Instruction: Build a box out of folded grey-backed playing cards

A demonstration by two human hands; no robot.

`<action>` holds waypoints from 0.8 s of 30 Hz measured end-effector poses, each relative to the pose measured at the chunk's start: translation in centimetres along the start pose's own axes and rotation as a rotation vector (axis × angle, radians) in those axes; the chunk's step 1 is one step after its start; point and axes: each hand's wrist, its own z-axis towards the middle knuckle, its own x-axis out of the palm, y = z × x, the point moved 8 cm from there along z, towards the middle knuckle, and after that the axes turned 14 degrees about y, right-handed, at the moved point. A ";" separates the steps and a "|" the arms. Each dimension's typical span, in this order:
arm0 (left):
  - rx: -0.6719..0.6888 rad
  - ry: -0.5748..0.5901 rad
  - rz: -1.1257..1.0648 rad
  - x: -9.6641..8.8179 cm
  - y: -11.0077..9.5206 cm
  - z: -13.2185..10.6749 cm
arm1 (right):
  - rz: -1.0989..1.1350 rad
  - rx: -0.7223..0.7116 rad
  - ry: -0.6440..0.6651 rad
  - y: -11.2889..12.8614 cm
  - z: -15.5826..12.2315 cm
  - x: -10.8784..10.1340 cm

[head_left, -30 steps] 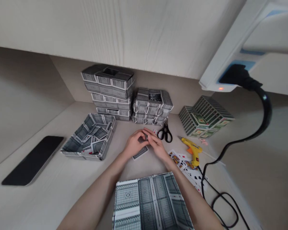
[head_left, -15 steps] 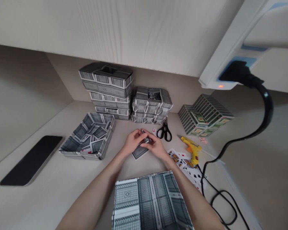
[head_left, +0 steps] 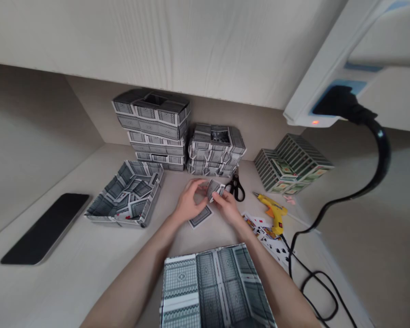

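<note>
A folded playing card [head_left: 213,189] with a grey patterned back is pinched in my right hand [head_left: 227,206]. To its left, my left hand [head_left: 190,200] is open, thumb and fingers apart, with a small gap to the card. Flat on the desk below both hands lies another playing card [head_left: 201,217], back side up, partly covered by the left hand. Between my forearms, close to me, stands a box made of playing cards [head_left: 213,284]. Black-handled scissors [head_left: 237,187] lie just beyond my right hand.
At left are an open card tray [head_left: 148,214] holding folded cards and a dark phone [head_left: 44,230]. Stacked card boxes [head_left: 157,123] line the back wall. A yellow glue gun [head_left: 275,212], loose cards [head_left: 264,234] and a black cable [head_left: 328,200] occupy the right, under a low shelf [head_left: 191,50].
My left hand has let go of the folded card and opened. My right hand has shifted slightly right with the card, which now stands more in view.
</note>
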 end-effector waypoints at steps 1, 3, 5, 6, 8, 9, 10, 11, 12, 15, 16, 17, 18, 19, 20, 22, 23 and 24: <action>0.050 0.023 0.045 0.1 -0.8 0.0 | 0.010 -0.018 0.000 0.1 0.0 0.0; 0.105 0.069 0.132 0.4 -1.7 0.1 | 0.021 -0.043 0.002 0.3 0.0 0.0; 0.115 0.092 0.197 0.6 -1.9 0.1 | 0.006 -0.036 0.009 0.3 0.0 0.0; 0.114 0.096 0.215 0.7 -1.8 0.1 | -0.013 -0.024 0.013 0.2 0.0 0.0; 0.105 0.102 0.218 0.8 -1.3 0.1 | -0.057 0.006 0.017 0.0 0.0 0.0; 0.094 0.104 0.205 1.0 -0.9 0.1 | -0.071 0.019 0.017 -0.1 0.0 -0.1; 0.076 0.105 0.187 1.1 -0.4 0.2 | -0.071 0.029 0.014 -0.2 0.1 -0.1; 0.053 0.102 0.170 1.1 0.1 0.2 | -0.048 0.037 0.010 -0.3 0.1 -0.1; 0.025 0.094 0.159 1.2 0.6 0.2 | -0.009 0.045 0.004 -0.4 0.1 -0.1; -0.034 0.067 0.164 1.1 1.5 0.2 | 0.111 0.054 -0.021 -0.7 0.2 0.0; -0.037 0.064 0.172 1.1 1.6 0.2 | 0.120 0.050 -0.031 -0.7 0.2 0.0; -0.033 0.062 0.180 1.1 1.6 0.2 | 0.112 0.041 -0.044 -0.6 0.1 -0.1; -0.026 0.065 0.189 1.1 1.5 0.1 | 0.095 0.031 -0.063 -0.5 0.1 -0.2; -0.018 0.072 0.197 1.2 1.4 0.1 | 0.074 0.022 -0.088 -0.5 0.1 -0.3; -0.012 0.081 0.204 1.2 1.3 0.1 | 0.051 0.012 -0.120 -0.5 0.0 -0.6; -0.002 0.103 0.212 1.4 1.1 0.1 | 0.002 -0.004 -0.181 -0.4 -0.1 -1.1; 0.002 0.113 0.210 1.5 1.1 0.2 | -0.021 -0.008 -0.199 -0.4 -0.2 -1.2; 0.005 0.117 0.206 1.5 1.0 0.2 | -0.035 -0.008 -0.203 -0.4 -0.2 -1.2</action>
